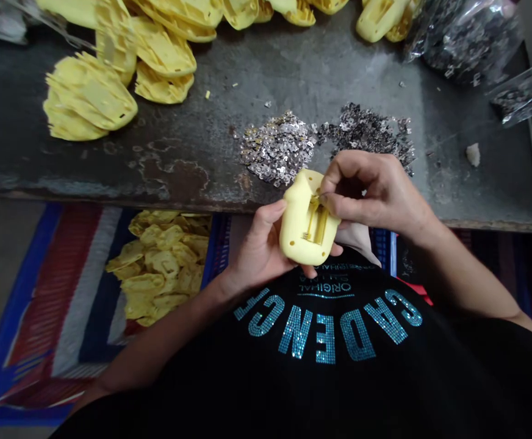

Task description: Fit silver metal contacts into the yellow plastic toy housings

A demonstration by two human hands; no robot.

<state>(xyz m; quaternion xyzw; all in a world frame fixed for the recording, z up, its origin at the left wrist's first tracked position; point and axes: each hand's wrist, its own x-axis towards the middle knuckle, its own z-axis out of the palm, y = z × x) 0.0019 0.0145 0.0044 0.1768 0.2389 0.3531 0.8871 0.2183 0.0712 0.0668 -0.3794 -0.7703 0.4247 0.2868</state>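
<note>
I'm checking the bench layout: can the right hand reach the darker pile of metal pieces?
Probably yes: the right hand is near the darker pile, nothing visibly between, though it's busy at the yellow plastic casing.

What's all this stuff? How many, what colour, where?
Casing: 1, yellow, picture's middle
Metal heaps: 2, silver and dark, on bench
Upper shells: many, yellow, on bench
Lower shells: many, yellow, inside striped bin
Bags: at least 2, clear, bench's right
Lump: 1, whitish, bench's right
Bench: 1, grey, across the top
Striped bin: 1, blue-red-white, lower left
Shirt: 1, black, on the person
Left hand: 1, bare, holding the casing
Right hand: 1, bare, at its slot
</note>
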